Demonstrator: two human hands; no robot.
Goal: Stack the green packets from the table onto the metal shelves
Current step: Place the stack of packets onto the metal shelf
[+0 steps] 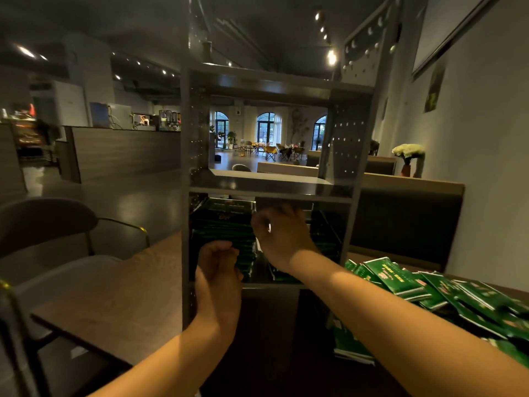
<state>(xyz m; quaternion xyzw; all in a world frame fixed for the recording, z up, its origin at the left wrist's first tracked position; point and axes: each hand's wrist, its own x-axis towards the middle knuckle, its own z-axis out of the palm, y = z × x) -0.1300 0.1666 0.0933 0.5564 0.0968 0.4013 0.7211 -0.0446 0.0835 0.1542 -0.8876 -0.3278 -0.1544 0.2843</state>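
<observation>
On the dim café tabletop point(120, 305), loose green foil packets point(415, 285) lie right of the grey metal shelf unit point(269, 190), nearest the right hand point(279, 233), whose grip appears clenched and empty; the left hand point(219, 263) steadies the shelved dark-green packet stack point(226, 222).

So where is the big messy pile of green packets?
The loose pile of green packets lies on the table at the right of the head view, just right of the metal shelf unit and behind the right forearm.
</observation>
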